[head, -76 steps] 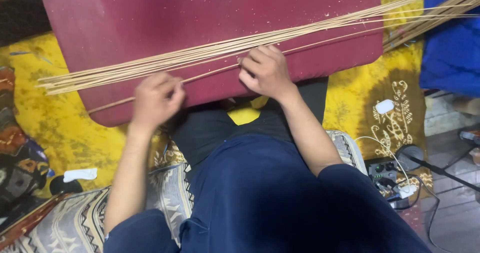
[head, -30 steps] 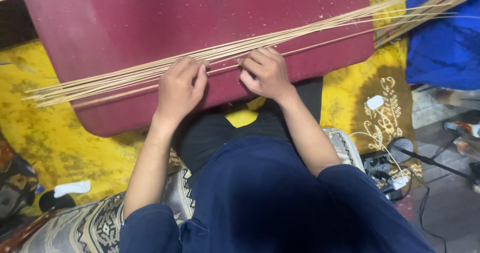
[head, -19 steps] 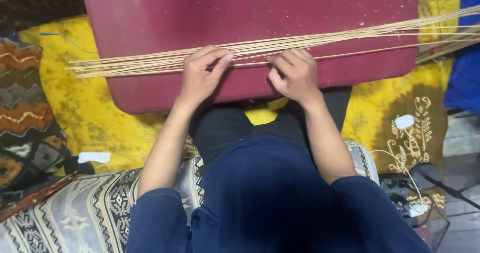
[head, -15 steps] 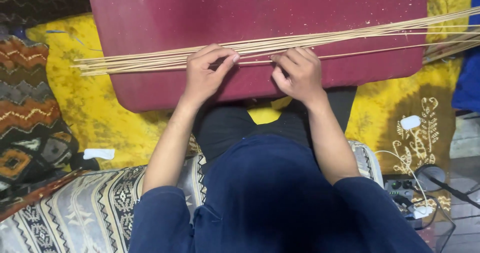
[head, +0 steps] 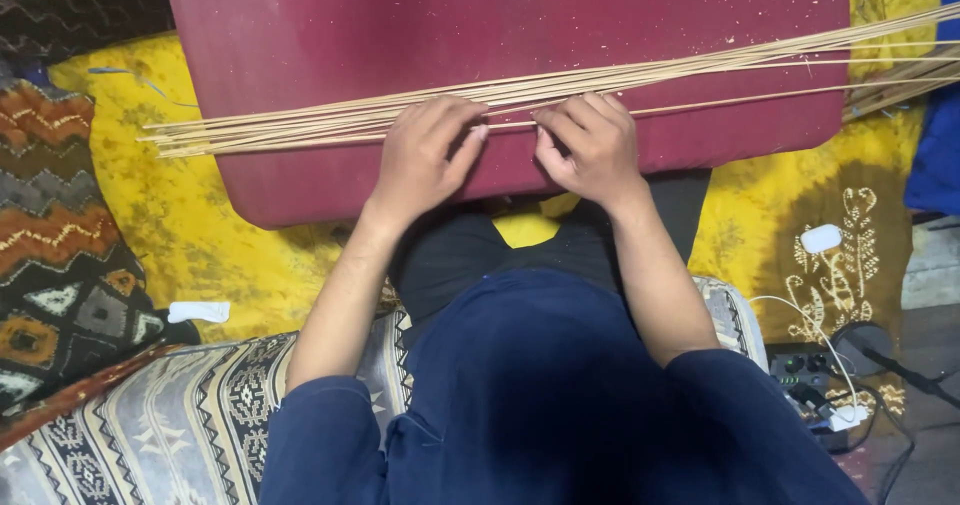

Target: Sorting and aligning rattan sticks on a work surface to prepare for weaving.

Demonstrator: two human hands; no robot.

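A bundle of several long thin pale sticks [head: 300, 125] lies across a dark red board [head: 500, 25], running from lower left to upper right. My left hand [head: 425, 155] rests palm down on the sticks near the board's front edge, fingers curled over them. Close beside it, my right hand [head: 590, 145] pinches the sticks with bent fingers. The fingertips of both hands nearly meet at the bundle's middle.
A yellow patterned cloth [head: 150, 215] covers the floor under the board. A striped woven cushion [head: 170, 425] lies at lower left, a zigzag rug [head: 50, 225] at left. A small white object [head: 198, 311] and a white charger [head: 822, 237] with cables lie on the floor. Blue fabric [head: 935, 155] sits at right.
My left hand has slid right along the sticks until it sits next to my right hand. The view has shifted, so board and sticks now look more level.
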